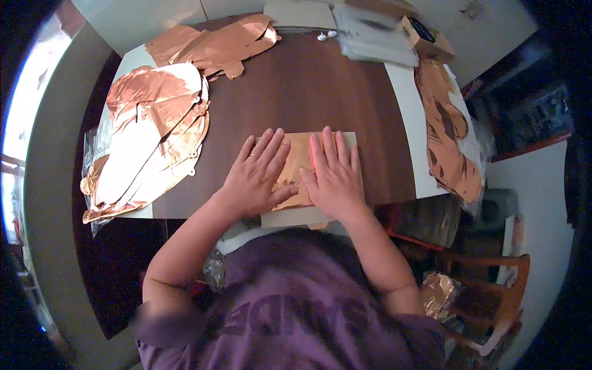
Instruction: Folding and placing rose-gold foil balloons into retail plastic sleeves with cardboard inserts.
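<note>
Both of my hands lie flat, fingers spread, on a folded rose-gold foil balloon point(298, 161) at the near edge of the brown table point(308, 92). The balloon rests on a pale card sheet point(290, 217) that sticks out below my palms. My left hand point(256, 176) presses the balloon's left half and wears a ring. My right hand point(334, 176) presses the right half. The thumbs nearly meet over the foil's middle. Neither hand grips anything.
A stack of flat rose-gold foil balloons point(151, 132) lies at the table's left, more foil balloons point(216, 44) at the far left. Clear plastic bags point(376, 37) and a small cardboard box point(425, 36) sit at the far right. Another foil pile point(450, 148) hangs off the right edge. A wooden chair point(493, 290) stands at lower right.
</note>
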Tool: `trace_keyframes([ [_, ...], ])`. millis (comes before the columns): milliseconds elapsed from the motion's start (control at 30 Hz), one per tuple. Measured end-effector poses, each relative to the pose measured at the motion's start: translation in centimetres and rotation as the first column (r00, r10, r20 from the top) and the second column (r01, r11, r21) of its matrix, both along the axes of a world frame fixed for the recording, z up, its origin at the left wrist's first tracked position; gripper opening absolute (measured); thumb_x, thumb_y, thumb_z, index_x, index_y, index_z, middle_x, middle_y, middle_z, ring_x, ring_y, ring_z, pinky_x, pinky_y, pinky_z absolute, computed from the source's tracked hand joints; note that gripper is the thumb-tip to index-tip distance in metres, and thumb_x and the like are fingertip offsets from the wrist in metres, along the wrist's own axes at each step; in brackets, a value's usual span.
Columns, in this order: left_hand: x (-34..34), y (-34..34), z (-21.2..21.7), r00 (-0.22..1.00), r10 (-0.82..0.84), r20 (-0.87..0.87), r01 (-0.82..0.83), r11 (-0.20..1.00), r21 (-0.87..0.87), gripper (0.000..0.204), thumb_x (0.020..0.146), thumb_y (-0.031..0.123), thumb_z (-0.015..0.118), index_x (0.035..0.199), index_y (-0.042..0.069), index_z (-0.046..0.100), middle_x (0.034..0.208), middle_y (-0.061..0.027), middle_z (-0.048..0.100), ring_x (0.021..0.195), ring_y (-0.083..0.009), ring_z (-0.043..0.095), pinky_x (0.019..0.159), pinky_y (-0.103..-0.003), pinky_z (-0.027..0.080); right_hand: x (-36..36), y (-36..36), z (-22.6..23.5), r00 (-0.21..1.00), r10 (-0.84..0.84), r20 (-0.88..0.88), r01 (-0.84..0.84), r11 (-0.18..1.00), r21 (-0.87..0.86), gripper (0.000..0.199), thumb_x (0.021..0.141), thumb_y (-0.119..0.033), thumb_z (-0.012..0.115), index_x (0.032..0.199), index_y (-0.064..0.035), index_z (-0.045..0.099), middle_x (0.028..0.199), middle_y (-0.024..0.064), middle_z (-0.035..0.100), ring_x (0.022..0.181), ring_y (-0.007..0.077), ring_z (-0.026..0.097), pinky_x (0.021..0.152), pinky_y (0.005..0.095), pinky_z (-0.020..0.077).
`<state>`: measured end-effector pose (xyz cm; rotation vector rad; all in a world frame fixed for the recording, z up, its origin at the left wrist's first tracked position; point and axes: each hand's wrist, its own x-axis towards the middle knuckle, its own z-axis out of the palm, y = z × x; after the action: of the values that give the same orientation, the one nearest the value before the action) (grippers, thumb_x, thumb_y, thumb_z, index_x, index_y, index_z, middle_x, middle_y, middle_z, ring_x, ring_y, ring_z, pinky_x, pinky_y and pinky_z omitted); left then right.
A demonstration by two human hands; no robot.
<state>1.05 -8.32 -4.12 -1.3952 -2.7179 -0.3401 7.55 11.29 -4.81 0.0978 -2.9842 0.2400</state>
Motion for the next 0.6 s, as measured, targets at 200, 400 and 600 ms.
trace_keyframes([
  [200, 0.0, -0.4, -0.4, 1.000, 0.005, -0.024, -0.005, 1.000, -0.019, 0.087, 0.090, 0.062, 0.043, 0.145, -0.004, 0.030, 0.154, -0.0224, 0.024, 0.143, -0.0361, 0.022, 0.116, -0.050, 0.015, 0.2, -0.4, 0.5, 1.000, -0.012, 0.011, 0.012, 1.000, -0.010, 0.071, 0.094, -0.043, 0.046, 0.149, -0.0043, 0.026, 0.155, 0.0213, 0.022, 0.143, 0.0392, 0.021, 0.114, 0.0569, 0.0144],
  [400, -0.1, -1.6, 1.3, 0.991, -0.125, 0.056, 0.118, 0.987, 0.113, 0.096, 0.080, 0.068, 0.052, 0.146, 0.002, 0.030, 0.153, -0.0235, 0.023, 0.143, -0.0370, 0.021, 0.116, -0.052, 0.013, 0.1, 0.5, 0.5, 0.999, -0.031, 0.025, 0.032, 0.999, -0.038, 0.071, 0.092, -0.042, 0.050, 0.149, -0.0066, 0.026, 0.155, 0.0219, 0.022, 0.142, 0.0393, 0.021, 0.114, 0.0560, 0.0139],
  [600, 0.8, -1.9, 1.0, 0.920, -0.292, -0.262, 0.340, 0.926, 0.162, 0.050, 0.079, 0.040, 0.067, 0.108, -0.001, 0.063, 0.109, -0.0193, 0.063, 0.107, -0.0336, 0.061, 0.097, -0.050, 0.046, 0.0, 0.3, 0.8, 0.999, -0.035, 0.040, 0.035, 0.999, -0.010, 0.071, 0.092, -0.043, 0.050, 0.148, -0.0058, 0.027, 0.155, 0.0216, 0.021, 0.143, 0.0386, 0.020, 0.115, 0.0550, 0.0144],
])
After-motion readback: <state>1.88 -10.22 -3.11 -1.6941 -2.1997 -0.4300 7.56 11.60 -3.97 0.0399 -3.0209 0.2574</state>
